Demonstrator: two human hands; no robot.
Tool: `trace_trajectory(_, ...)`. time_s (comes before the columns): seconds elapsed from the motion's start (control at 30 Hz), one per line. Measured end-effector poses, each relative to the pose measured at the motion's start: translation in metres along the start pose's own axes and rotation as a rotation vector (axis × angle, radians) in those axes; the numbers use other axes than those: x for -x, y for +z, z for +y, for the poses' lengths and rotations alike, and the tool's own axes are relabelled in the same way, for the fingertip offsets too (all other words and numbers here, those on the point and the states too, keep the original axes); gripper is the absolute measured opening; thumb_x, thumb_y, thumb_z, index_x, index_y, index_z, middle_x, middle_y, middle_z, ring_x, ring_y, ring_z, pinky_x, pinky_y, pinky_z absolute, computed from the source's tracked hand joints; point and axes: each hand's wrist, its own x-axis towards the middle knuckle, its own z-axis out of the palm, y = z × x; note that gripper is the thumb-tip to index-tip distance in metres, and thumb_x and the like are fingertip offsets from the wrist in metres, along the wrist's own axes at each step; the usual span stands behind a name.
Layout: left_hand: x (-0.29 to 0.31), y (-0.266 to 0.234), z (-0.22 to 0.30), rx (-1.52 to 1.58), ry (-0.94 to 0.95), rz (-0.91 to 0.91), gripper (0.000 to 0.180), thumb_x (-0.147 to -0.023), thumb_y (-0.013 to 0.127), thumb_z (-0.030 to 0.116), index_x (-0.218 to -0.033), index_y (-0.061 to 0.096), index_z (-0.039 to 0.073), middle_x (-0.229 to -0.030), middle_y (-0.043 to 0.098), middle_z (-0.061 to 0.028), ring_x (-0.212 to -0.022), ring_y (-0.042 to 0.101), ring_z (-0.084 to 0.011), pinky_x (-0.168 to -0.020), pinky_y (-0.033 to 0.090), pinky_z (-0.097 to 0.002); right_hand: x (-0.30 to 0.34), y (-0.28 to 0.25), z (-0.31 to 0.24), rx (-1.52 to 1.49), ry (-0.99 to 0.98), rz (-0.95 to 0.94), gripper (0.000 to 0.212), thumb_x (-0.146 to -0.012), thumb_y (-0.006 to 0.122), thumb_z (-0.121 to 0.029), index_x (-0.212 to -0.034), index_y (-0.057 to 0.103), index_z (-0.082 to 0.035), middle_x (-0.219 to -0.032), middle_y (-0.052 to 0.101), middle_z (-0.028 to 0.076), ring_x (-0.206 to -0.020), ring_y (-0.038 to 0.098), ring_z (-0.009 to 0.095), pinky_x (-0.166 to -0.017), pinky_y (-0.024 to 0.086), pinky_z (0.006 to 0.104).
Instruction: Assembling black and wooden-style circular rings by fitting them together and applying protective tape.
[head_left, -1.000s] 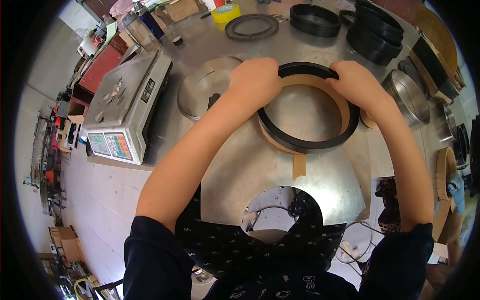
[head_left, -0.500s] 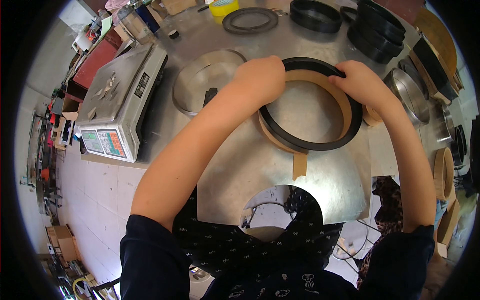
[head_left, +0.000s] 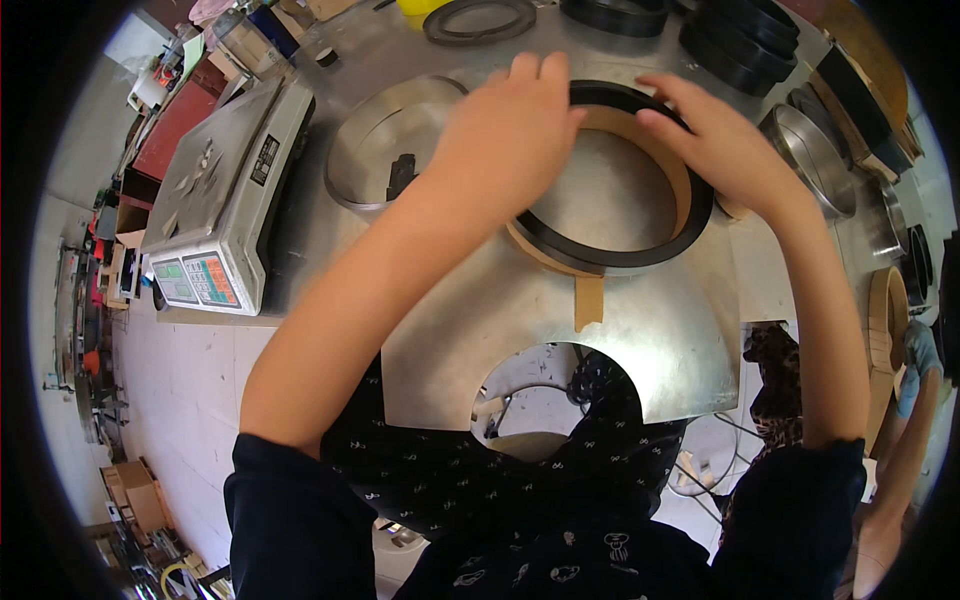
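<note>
A large black rubber ring lies on a metal work table, over a tan ring-shaped form with a tan strip hanging toward me. My left hand lies flat on the ring's left rim, fingers stretched forward. My right hand presses on the ring's right rim with fingers apart. Neither hand grips anything.
A weighing scale stands at the left. A shallow metal ring with a small dark part lies beside it. Stacks of black rings and metal pans line the far and right edges. The table has a round cutout near my body.
Both hands shifted along the black ring's rim and their fingers have stretched out flatter on it. The ring stays in place.
</note>
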Motion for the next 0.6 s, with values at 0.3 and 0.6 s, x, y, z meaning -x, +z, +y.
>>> trace_trajectory(0.3,0.055,-0.046,0.022,0.064,0.455,-0.51,0.038,-0.08,0.071,0.028,-0.109,0.062,0.007,-0.103,0.061,-0.0057,-0.098,0.058,-0.0238,-0.083,0.045,-0.0362,0.068,-0.028,-0.051,0.07,-0.454,-0.237,0.035,-0.072,0.077,-0.018,-0.103,0.061,-0.009,-0.103,0.062,0.009,-0.107,0.06,0.027,-0.111,0.037,0.0473)
trace_trajectory(0.6,0.111,-0.019,0.026,-0.225,0.852,-0.122,0.019,-0.075,0.065,0.022,-0.092,0.066,0.014,-0.078,0.051,0.0043,-0.074,0.052,-0.0107,-0.057,0.038,-0.0223,0.065,-0.021,-0.051,-0.006,-0.455,-0.248,0.027,-0.075,0.073,-0.01,-0.1,0.061,-0.008,-0.091,0.063,0.007,-0.094,0.062,0.026,-0.109,0.038,0.0466)
